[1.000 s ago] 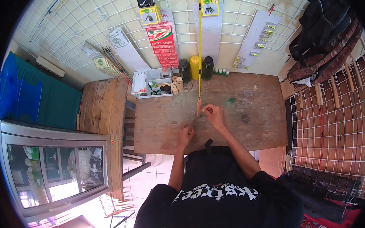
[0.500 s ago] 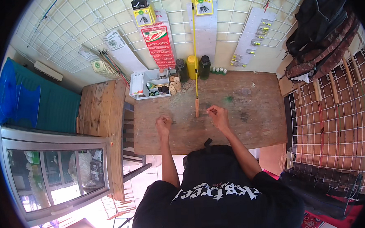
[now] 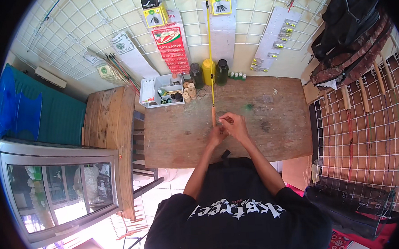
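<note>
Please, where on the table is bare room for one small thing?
Mostly bare wood: between the right hand and the right edge of the table; in front of the white tray, left of the left hand. Crowded: the back left to middle, with tray, cork pieces and bottles; and the centre, where both hands are close together by the rod handle.

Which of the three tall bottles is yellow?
The middle bottle, partly behind the rod; the left bottle and right bottle are dark.
</note>
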`<action>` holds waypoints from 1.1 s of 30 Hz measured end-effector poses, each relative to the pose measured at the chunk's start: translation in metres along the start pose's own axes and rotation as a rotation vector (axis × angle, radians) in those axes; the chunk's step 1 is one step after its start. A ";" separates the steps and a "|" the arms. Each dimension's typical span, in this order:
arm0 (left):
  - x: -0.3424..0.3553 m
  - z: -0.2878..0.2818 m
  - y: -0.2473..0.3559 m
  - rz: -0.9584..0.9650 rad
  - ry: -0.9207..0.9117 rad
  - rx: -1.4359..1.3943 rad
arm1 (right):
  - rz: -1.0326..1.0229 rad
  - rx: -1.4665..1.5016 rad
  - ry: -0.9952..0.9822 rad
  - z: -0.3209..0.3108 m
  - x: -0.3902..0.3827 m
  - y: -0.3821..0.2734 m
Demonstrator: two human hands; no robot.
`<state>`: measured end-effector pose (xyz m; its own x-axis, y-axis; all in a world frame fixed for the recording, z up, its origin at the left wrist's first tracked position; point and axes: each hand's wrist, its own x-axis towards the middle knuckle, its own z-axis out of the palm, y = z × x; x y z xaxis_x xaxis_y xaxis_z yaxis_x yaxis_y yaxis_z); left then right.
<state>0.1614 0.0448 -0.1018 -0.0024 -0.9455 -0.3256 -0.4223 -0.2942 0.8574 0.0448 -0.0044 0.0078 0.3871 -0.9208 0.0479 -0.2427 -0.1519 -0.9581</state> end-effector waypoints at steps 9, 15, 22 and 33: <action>-0.001 0.011 0.015 -0.055 0.257 -0.519 | 0.018 -0.005 0.049 -0.015 -0.002 0.015; -0.010 -0.068 -0.073 -0.084 -0.017 -0.350 | -0.002 -0.025 0.006 0.002 -0.009 0.007; -0.006 -0.107 0.030 0.206 0.326 -0.381 | 0.032 -0.075 -0.100 0.006 -0.016 0.011; -0.003 -0.091 0.072 0.309 0.354 -0.457 | 0.032 -0.187 -0.089 0.000 -0.010 0.062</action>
<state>0.2136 0.0141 -0.0024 0.2697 -0.9618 0.0469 -0.0220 0.0425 0.9989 0.0258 -0.0044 -0.0520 0.4515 -0.8922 -0.0146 -0.4139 -0.1949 -0.8892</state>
